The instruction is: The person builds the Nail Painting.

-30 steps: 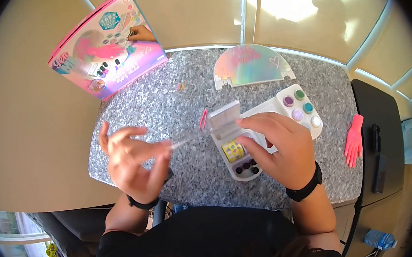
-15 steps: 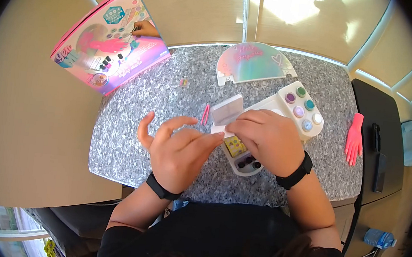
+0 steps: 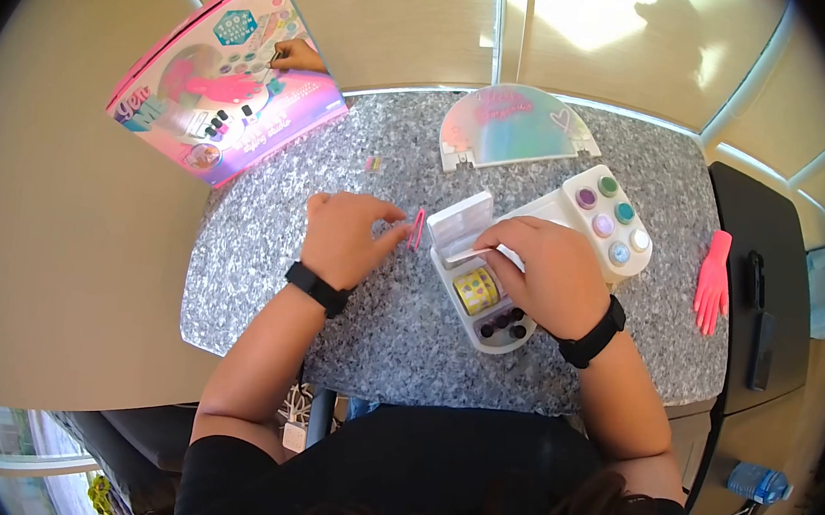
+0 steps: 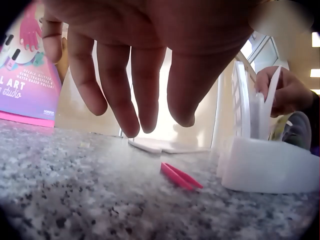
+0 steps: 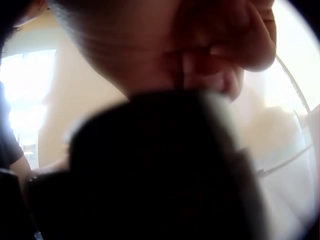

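Note:
Pink tweezers (image 3: 417, 229) lie on the speckled table, right beside the fingertips of my left hand (image 3: 346, 239). In the left wrist view that hand (image 4: 145, 55) hangs with parted fingers above and behind the tweezers (image 4: 179, 176), holding nothing. My right hand (image 3: 556, 278) pinches a thin white piece (image 3: 468, 255) over the white case (image 3: 461, 332); in the left wrist view the piece (image 4: 274, 90) stands upright. Below it in the case sit a yellow patterned roll (image 3: 476, 291) and small dark-capped bottles (image 3: 502, 322). The right wrist view is mostly blocked by something dark.
A pink printed box (image 3: 233, 83) stands at the back left. A shiny half-round panel (image 3: 519, 128) lies at the back. Several glitter pots (image 3: 604, 224) fill the case's far end. A pink model hand (image 3: 713, 284) lies at the right, and a tiny colourful item (image 3: 373, 164) behind the tweezers.
My left hand came in to the white piece beside my right hand, then left it and moved up and left to the tweezers. The white piece is now in my right hand alone.

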The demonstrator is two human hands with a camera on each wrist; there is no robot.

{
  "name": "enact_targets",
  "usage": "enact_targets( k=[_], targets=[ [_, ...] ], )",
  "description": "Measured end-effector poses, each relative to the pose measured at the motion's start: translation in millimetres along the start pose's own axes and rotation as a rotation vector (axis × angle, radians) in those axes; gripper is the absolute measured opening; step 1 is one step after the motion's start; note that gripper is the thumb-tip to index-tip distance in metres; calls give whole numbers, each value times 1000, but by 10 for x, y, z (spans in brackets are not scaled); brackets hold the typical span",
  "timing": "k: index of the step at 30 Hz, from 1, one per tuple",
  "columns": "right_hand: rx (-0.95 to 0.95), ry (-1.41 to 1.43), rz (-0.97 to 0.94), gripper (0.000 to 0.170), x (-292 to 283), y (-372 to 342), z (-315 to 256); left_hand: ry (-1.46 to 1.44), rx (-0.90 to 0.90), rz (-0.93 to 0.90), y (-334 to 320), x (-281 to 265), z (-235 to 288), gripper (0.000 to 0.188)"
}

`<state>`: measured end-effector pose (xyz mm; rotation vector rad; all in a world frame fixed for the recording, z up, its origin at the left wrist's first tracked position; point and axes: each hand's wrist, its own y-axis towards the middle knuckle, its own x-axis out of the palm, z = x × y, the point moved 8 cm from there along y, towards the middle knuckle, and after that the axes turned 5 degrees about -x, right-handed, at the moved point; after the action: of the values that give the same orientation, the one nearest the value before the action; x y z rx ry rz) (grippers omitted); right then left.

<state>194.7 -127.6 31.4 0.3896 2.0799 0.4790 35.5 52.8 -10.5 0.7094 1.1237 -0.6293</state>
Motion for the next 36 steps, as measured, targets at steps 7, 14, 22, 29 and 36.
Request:
enact_targets(
  k=[7,14,22,29,36],
  targets=[
    [8,41,-34,23,-184,50,-203,98,31,-23,-10,150,151,21],
    [-99,188,9,40,-388,28,-481,17,-21,182,-196,-354,157,11],
    [-7,320,92,28,-389,43,-473,-194,213,282,-659,-1085,999,18],
    [162,308,175,21,-485,-91,-291,-64,230,233,138,-674,283,23],
    [138,320,215,22,-530,-187,-194,73,-35,-74,930,217,-895,33]
  ],
)
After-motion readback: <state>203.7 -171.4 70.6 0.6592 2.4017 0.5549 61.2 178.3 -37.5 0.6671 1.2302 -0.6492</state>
